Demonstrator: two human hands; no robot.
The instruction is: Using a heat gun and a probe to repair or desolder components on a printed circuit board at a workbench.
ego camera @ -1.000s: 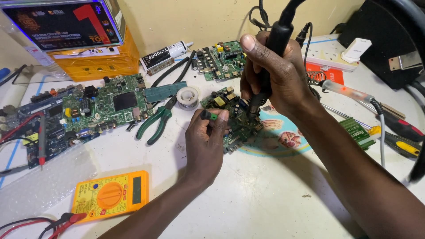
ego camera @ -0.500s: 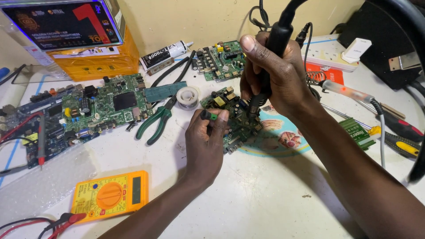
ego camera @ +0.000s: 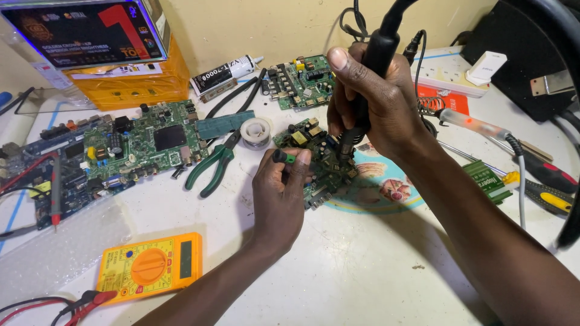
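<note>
Soldering iron near upright, long axis running 1 to 7 o'clock, tip down on small circuit board at table centre. Right hand wraps it fist-style, fingers closed tight, wrist entering from 4 o'clock. Left hand comes from 7 o'clock, fingers pinching a small green-black part at board's 9 o'clock edge. Green pliers lie at 9 o'clock.

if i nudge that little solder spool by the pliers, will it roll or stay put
The solder spool lies flat on its flange, so a nudge would probably slide it, not roll it. It looks small and likely light, so it should shift easily. The green-handled pliers beside it may well stop it.
</note>
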